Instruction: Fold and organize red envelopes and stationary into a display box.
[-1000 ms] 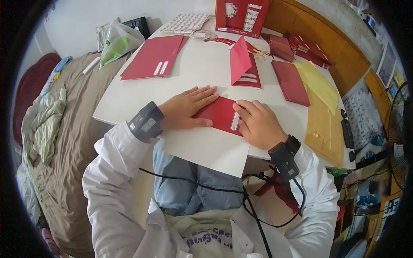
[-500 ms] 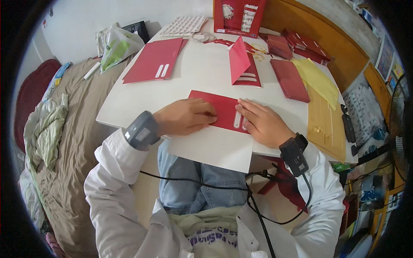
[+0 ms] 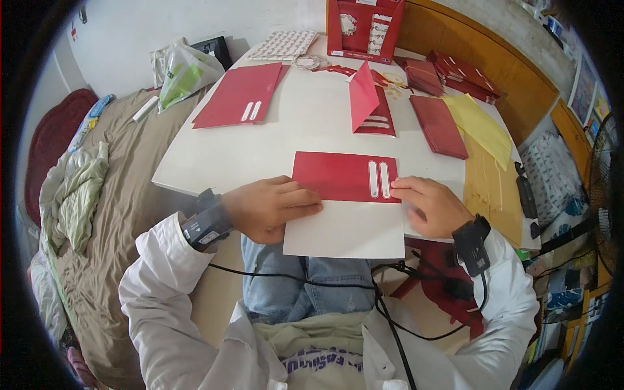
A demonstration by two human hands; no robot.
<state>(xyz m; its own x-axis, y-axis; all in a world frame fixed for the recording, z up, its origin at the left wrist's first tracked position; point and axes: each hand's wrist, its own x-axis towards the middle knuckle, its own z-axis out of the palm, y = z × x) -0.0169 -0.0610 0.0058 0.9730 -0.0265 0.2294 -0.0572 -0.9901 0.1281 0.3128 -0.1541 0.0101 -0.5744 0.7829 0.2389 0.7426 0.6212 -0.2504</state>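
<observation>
A card sheet (image 3: 344,177), red on its far half and white on its near half, lies at the table's front edge. Its white half reaches out over my lap, and two white rounded strips mark the right of the red half. My left hand (image 3: 273,209) is closed at the left edge, fingertips resting over the line where red meets white. At the right edge, my right hand (image 3: 432,205) grips the sheet near the strips, its fingers curled. Farther back on the table stands a folded red card (image 3: 365,97), its pink inner side showing.
Large red sheets (image 3: 237,97) lie at the back left of the white table (image 3: 221,153). On the right are a red stack (image 3: 439,127), a yellow envelope (image 3: 481,130) and brown paper (image 3: 494,201). A red display box (image 3: 364,32) stands behind. A black cable (image 3: 292,278) crosses my lap.
The sheet has moved slightly right and been straightened. My left hand has shifted from the red half toward the left edge; my right hand has slid outward to the right edge.
</observation>
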